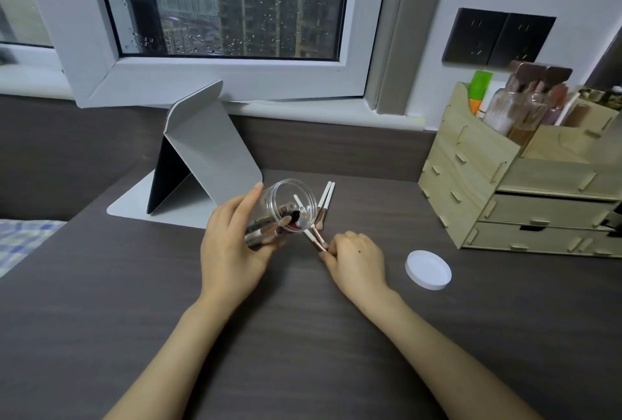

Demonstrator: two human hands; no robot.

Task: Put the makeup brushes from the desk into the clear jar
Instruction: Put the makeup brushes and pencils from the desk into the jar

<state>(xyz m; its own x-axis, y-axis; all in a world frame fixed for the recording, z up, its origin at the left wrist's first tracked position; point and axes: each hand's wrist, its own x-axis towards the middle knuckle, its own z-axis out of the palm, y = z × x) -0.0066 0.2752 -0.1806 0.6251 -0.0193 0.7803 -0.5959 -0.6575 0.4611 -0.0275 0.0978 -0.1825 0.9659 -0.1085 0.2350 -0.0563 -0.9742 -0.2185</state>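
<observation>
My left hand point(232, 244) grips the clear jar point(286, 207), tilted with its mouth facing right and away from me; several brushes lie inside it. Two white-handled makeup brushes point(325, 199) lie side by side on the dark desk point(269, 335) just right of the jar's mouth. My right hand point(356, 261) pinches the rose-gold ferrule end of another white-handled brush point(314, 239), which lies on the desk below the jar's mouth. Its bristles are hidden by my fingers.
The jar's white lid point(428, 270) lies flat on the desk to the right. A wooden drawer organiser point(505, 194) with bottles stands at the far right. A grey folding stand point(202, 157) sits behind the jar. A checked cloth point(20, 238) lies at the left edge.
</observation>
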